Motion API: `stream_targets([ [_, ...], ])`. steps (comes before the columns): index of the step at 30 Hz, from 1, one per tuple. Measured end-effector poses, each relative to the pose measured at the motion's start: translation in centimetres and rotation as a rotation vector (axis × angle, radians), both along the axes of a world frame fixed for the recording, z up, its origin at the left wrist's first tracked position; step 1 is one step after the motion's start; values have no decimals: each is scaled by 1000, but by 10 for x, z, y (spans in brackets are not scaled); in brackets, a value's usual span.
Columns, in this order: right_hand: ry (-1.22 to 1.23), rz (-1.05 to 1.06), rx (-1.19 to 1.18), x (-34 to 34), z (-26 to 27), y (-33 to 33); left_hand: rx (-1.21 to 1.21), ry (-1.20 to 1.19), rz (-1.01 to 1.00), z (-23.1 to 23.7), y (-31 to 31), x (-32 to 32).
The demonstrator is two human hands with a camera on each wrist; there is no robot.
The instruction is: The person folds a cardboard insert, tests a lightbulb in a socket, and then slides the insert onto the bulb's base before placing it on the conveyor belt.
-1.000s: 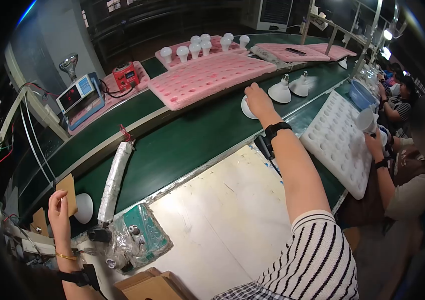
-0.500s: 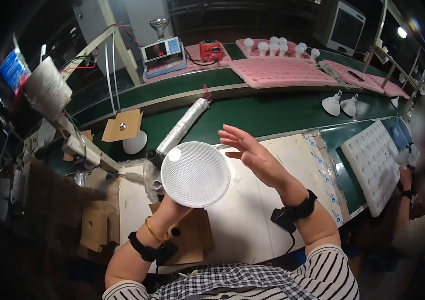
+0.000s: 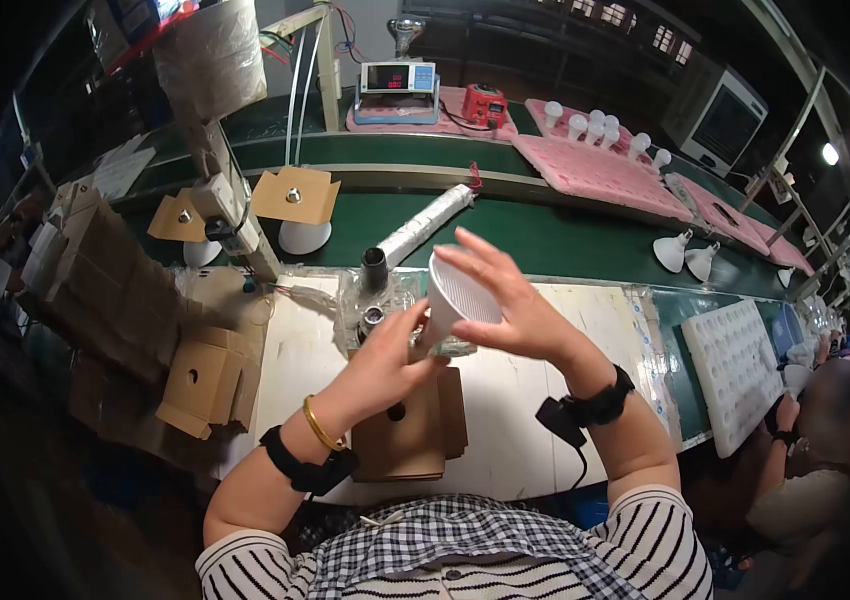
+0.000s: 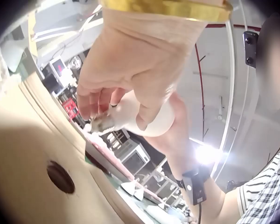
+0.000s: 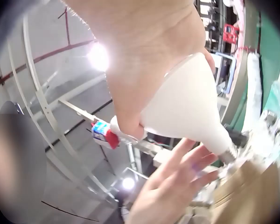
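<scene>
In the head view a white reflector bulb [image 3: 463, 298] is held over the worktable, its ribbed lens tilted toward the right hand. My left hand [image 3: 380, 362] holds it by the narrow neck; in the left wrist view the thumb lies along its white body [image 4: 159, 122] and the fingers curve round the neck. Spread across the wide end, my right hand [image 3: 530, 315] grips the rim between thumb and fingers. The right wrist view shows the smooth cone [image 5: 186, 105] with its metal screw base [image 5: 230, 153] pointing down. Below the hands lie flattened cardboard boxes [image 3: 400, 445] with a round hole.
Two reflector bulbs in cardboard sleeves [image 3: 295, 198] stand at the left on the green belt [image 3: 535, 232]. A foil-wrapped tube [image 3: 430, 225] and dark socket [image 3: 374, 268] are just beyond the hands. Behind are a meter [image 3: 397, 82] and pink foam trays [image 3: 600, 178]. Another person sits far right.
The right hand reached to the belt, and a reflector bulb came back over the table. Since then the right hand has closed in on its rim, and its lens has turned from facing up to facing right.
</scene>
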State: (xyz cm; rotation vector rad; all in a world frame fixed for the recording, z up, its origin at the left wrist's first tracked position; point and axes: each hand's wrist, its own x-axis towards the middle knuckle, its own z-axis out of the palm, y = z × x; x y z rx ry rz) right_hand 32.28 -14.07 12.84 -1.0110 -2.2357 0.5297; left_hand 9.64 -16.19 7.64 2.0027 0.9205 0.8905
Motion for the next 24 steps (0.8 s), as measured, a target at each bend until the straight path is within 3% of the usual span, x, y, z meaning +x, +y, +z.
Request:
stream_targets([
  [1, -112, -95, 106, 1, -3, 7, 123, 35, 92, 3, -4, -11],
  [5, -281, -310, 216, 1, -42, 31, -25, 149, 16, 13, -28, -48],
  [7, -277, -307, 250, -6, -53, 37, 106, 169, -21, 3, -45, -54],
  [9, -312, -322, 306, -13, -60, 41, 158, 390, -203, 2, -63, -57],
  [12, -358, -315, 280, -21, -63, 47, 268, 477, -200, -5, -84, -54],
  [24, -436, -348, 298, -33, -67, 48, 235, 428, -205, -19, -75, -56],
])
